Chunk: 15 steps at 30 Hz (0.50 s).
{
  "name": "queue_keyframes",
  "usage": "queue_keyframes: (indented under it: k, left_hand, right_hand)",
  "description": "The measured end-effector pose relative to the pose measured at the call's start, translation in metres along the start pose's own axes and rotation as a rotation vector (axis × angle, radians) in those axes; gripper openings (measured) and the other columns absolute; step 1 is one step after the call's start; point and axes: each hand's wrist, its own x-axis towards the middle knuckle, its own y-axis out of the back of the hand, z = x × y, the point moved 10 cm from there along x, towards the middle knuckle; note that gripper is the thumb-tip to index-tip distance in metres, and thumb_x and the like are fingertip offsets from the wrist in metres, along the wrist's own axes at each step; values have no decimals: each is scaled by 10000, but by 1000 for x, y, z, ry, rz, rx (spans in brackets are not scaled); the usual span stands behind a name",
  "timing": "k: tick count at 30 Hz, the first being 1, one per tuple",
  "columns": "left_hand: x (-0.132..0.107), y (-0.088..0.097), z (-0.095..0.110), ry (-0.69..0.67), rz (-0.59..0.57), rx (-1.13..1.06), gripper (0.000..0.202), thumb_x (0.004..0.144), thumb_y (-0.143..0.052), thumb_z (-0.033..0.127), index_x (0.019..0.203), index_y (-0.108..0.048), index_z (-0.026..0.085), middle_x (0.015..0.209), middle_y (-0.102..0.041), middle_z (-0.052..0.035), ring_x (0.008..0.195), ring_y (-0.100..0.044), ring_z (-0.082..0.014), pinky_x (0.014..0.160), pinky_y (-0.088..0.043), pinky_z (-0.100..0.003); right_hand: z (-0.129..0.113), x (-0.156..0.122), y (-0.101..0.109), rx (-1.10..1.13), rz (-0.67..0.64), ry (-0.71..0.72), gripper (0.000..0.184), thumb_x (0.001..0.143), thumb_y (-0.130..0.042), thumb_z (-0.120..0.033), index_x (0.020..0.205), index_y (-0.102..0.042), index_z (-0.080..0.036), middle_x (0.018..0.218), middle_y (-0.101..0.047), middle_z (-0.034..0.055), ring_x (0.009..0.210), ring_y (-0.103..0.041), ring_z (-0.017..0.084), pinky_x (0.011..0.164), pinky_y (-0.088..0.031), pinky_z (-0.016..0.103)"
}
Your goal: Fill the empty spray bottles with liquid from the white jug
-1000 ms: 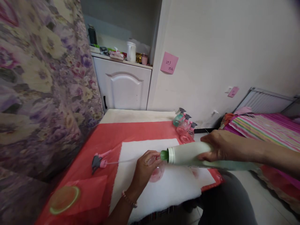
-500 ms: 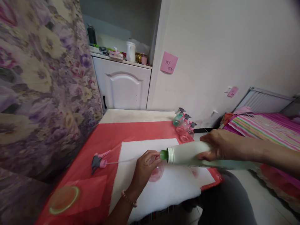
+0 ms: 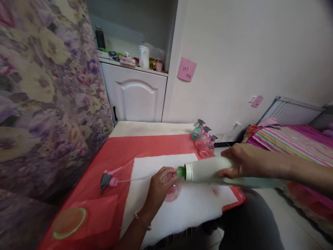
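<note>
My left hand (image 3: 161,184) is closed around the neck of a clear pink spray bottle (image 3: 172,193) standing on a white cloth (image 3: 192,211). With my right hand (image 3: 236,163) I grip a large pale green bottle (image 3: 205,170), tipped nearly level. Its green spout (image 3: 181,172) meets the mouth of the pink bottle; my fingers partly hide the join, and I cannot make out any liquid flowing. A grey and pink spray head (image 3: 106,181) with a thin tube lies left of the cloth.
Several capped spray bottles (image 3: 206,149) stand at the table's right back corner. On the red table cover (image 3: 145,144) at front left lies a round clear lid-like disc with a pale green rim (image 3: 83,224). A floral curtain (image 3: 47,86) borders the left, a bed (image 3: 293,139) the right.
Both hands and the two bottles hold the same position against each other. The whole view has shifted very slightly.
</note>
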Motion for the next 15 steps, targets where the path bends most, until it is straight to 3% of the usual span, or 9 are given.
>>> queue_keyframes:
  k: [15]
  left_hand:
    - [0,-1,2,2,-12,-24,128,745,-698,226,865,-729,195,903,-689,-35,903,-646,-178,837,-509,-301]
  right_hand:
    - [1,0,1,-13,6,-7,427,806,-596,-597,696,-599,-185,581,-584,16,498,-480,128,465,-284,238]
